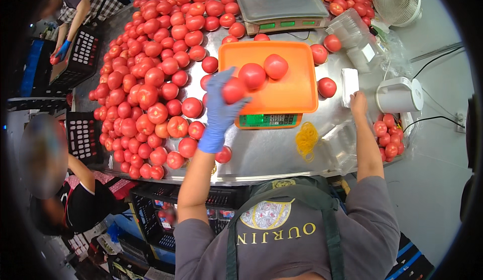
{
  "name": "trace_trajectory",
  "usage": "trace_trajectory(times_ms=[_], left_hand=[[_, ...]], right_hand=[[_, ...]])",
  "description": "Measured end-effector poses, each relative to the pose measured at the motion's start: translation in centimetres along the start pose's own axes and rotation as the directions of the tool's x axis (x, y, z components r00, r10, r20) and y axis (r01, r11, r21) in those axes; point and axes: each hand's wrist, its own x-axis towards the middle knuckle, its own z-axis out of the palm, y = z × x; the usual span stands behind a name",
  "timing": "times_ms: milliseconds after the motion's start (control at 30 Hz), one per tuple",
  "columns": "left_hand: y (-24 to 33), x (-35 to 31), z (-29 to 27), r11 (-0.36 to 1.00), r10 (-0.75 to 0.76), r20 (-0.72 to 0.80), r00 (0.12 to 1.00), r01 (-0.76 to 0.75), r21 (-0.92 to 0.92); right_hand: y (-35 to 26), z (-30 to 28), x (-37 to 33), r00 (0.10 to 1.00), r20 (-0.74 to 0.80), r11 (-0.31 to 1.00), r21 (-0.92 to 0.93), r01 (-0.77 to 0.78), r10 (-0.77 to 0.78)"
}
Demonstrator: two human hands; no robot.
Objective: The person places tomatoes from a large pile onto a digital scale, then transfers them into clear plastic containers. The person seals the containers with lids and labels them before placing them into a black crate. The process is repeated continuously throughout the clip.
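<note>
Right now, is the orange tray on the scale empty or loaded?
Loaded: two tomatoes sit on the orange tray; the gloved left hand holds a third at its edge.

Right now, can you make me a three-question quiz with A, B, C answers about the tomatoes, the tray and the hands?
1. Where does the orange tray sit?
A. on a scale
B. on the floor
C. in a crate

2. How many tomatoes lie free on the tray, not held?
A. two
B. five
C. none

3. What is the left hand doing?
A. resting flat and bare
B. holding a tomato in a blue glove
C. pulling a cable

Answers:
1 A, the scale's green display shows under the tray's near edge.
2 A, one tomato and another lie there side by side.
3 B, gloved fingers wrap a held tomato; the bare right hand touches a white block.
</note>
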Motion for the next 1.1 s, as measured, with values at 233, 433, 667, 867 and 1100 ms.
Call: trace_trajectory(times_ms=[233, 433, 667, 867, 1100], left_hand=[[3.2, -0.7, 8.5, 0.845, 0.057, 0.297, 0.953, -0.205, 0.494], [7.4, -3.8, 10.2, 0.884, 0.102, 0.265, 0.959, -0.21, 0.418], [10.2, -13.1, 23.2, 0.816, 0.445, 0.729, 0.521, -0.572, -0.089], [11.3, -11.9, 27.7, 0.871, 0.015, 0.996, 0.089, -0.491, 0.031], [11.5, -9.6, 29.1, 0.921, -0.03, 0.999, -0.038, -0.39, 0.013]], right_hand=[[-1.0, 1.6, 1.1, 0.996, -0.078, 0.992, -0.118, 0.031, -0.041], [0.1, -3.1, 1.5, 0.999, -0.022, 0.973, 0.225, -0.044, 0.05], [4.1, -3.6, -0.5, 0.955, -0.295, 0.62, 0.757, 0.206, 0.043], [5.0, -5.0, -1.7, 0.98, -0.192, 0.501, 0.854, 0.144, 0.044], [5.6, -6.2, -3.3, 0.992, -0.129, 0.499, 0.86, 0.105, 0.014]])
